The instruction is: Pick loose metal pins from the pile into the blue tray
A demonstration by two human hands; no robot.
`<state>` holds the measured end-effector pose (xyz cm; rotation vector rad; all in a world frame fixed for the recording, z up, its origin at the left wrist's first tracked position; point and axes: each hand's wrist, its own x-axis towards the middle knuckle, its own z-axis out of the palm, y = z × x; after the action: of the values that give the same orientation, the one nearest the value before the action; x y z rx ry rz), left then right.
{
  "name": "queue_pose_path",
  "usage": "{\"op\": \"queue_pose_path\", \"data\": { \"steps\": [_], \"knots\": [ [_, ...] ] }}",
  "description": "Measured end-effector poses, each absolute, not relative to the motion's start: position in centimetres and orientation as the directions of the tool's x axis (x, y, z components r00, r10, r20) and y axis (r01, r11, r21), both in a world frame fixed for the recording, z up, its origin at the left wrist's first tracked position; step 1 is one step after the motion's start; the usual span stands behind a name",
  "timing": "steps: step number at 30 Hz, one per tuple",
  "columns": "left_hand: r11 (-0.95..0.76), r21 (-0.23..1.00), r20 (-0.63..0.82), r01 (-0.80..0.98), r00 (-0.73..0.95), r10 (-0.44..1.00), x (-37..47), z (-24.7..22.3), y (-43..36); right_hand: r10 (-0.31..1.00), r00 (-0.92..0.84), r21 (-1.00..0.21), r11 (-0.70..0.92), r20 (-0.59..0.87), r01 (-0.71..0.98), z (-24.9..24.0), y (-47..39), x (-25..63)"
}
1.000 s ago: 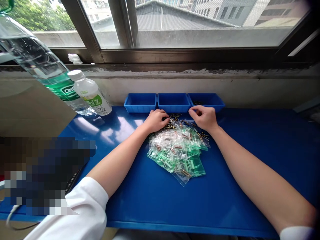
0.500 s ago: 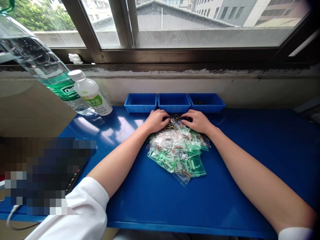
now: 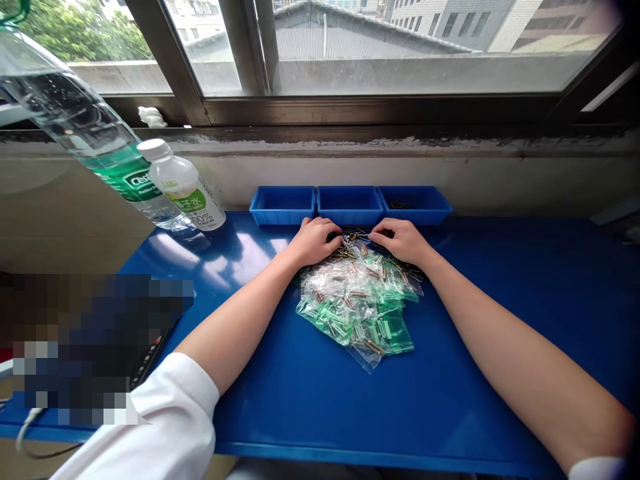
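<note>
A loose heap of thin brass and dark metal pins (image 3: 356, 235) lies between my two hands, behind a pile of small clear and green plastic bags (image 3: 357, 293). Copper-coloured pieces show inside several bags. On the heap's left side rests my left hand (image 3: 319, 241), its fingers curved and a gap showing between thumb and forefinger. Across from it, my right hand (image 3: 401, 240) pinches thumb and forefinger together at the heap's right edge. Whatever sits in that pinch is too small to make out. More pins lie below my right palm, by the bags.
Three blue bins (image 3: 349, 217) stand in a row against the wall, and the right one has dark pins in it. A white-capped bottle (image 3: 187, 190) and a large water bottle (image 3: 107, 150) stand at the left. A blurred dark object (image 3: 85, 347) lies at the left edge.
My right hand has shifted slightly right, and its thumb and forefinger have come together. The left hand stays nearly in place on the heap.
</note>
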<state>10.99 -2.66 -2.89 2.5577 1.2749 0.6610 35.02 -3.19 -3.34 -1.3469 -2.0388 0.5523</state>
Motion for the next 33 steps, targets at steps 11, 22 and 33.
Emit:
{"op": "queue_pose_path", "data": {
  "steps": [11, 22, 33],
  "knots": [
    [-0.746, 0.299, 0.383, 0.595, 0.641, 0.665, 11.5, -2.1, -3.4, 0.822, -0.338, -0.592, 0.566, 0.458, 0.573, -2.0, -4.4, 32.7],
    [-0.781, 0.352, 0.56, 0.516, 0.552, 0.618, 11.3, -2.7, -2.7, 0.865, -0.319, -0.696, 0.502, 0.388, 0.514, -1.8, -4.7, 32.3],
    [-0.68, 0.414, 0.516, 0.605, 0.459, 0.723, 11.2, -2.9, -2.5, 0.9, -0.156, -0.714, 0.42, 0.407, 0.56, -2.4, -3.9, 33.1]
  ]
}}
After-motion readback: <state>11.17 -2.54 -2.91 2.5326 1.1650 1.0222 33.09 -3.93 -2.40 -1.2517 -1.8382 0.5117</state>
